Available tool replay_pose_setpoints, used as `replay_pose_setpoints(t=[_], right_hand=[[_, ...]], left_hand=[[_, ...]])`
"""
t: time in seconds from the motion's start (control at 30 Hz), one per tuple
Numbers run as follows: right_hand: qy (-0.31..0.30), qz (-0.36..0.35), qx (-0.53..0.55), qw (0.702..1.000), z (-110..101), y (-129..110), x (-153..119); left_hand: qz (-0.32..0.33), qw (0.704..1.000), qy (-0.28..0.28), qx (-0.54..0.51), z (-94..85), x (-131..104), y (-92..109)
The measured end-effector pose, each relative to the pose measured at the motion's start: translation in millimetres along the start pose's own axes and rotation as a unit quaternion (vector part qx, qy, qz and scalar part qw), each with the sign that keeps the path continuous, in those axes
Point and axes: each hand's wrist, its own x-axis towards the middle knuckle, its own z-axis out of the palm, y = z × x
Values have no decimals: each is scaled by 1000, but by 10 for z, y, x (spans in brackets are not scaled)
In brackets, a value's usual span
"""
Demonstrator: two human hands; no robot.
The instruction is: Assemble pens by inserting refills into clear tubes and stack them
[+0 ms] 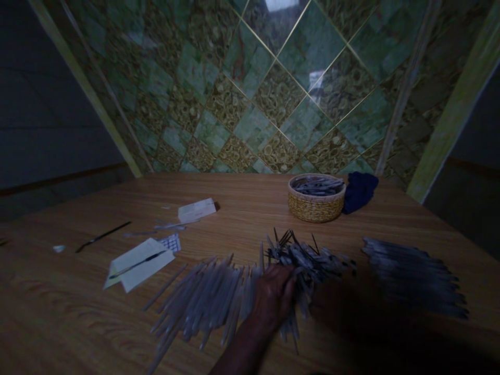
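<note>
My left hand (273,291) rests at the middle of the table, fingers curled at the edge of a heap of slim dark and pale sticks (308,258). What it pinches is too dim to make out. My right hand (330,304) is a dark, blurred shape just right of it, below the heap; its fingers are hidden in shadow. Left of my left hand lies a spread of pale, translucent slim tubes (207,297), roughly side by side. To the right, a neat row of darker slim tubes (414,276) lies flat.
A round woven basket (316,207) holding more slim sticks stands at the back, beside a dark blue cloth (359,191). On the left are folded paper (144,260) with a thin dark tool on it, a long black stick (103,237) and a white box (197,210). A tiled wall (250,120) rises behind.
</note>
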Motion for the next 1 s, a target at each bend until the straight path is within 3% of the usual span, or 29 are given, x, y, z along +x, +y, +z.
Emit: replay_pose_setpoints(t=[0.1,0.17,0.2,0.27,0.33,0.37,0.43,0.53,0.77,1.0], right_hand=[[19,101,88,991,-179,62,55],[96,201,166,961,-300,111,86],[152,256,238,925,-350,132,99],[263,345,407,803,-425,161,126],[330,375,521,692,-464,173,155],[345,376,554,658,-473,174,168],[360,375,587,621,-474,172,187],[352,371,606,609,-451,167,196],[341,367,611,613,-365,157,177],[324,367,566,663,-381,114,155]], left_hand=[[-16,1000,10,-19,-5,-2,-8],[-29,999,15,-29,-9,1,-10],[-36,999,16,-33,-12,2,-9],[-45,998,13,-39,-16,4,-7],[-47,998,11,-43,-20,3,-2],[-46,998,10,-44,-21,2,2],[-47,998,5,-45,-25,1,11],[-47,998,-5,-48,-32,4,33],[-49,997,-39,-51,-15,6,69],[-32,998,-38,-47,46,-30,18]])
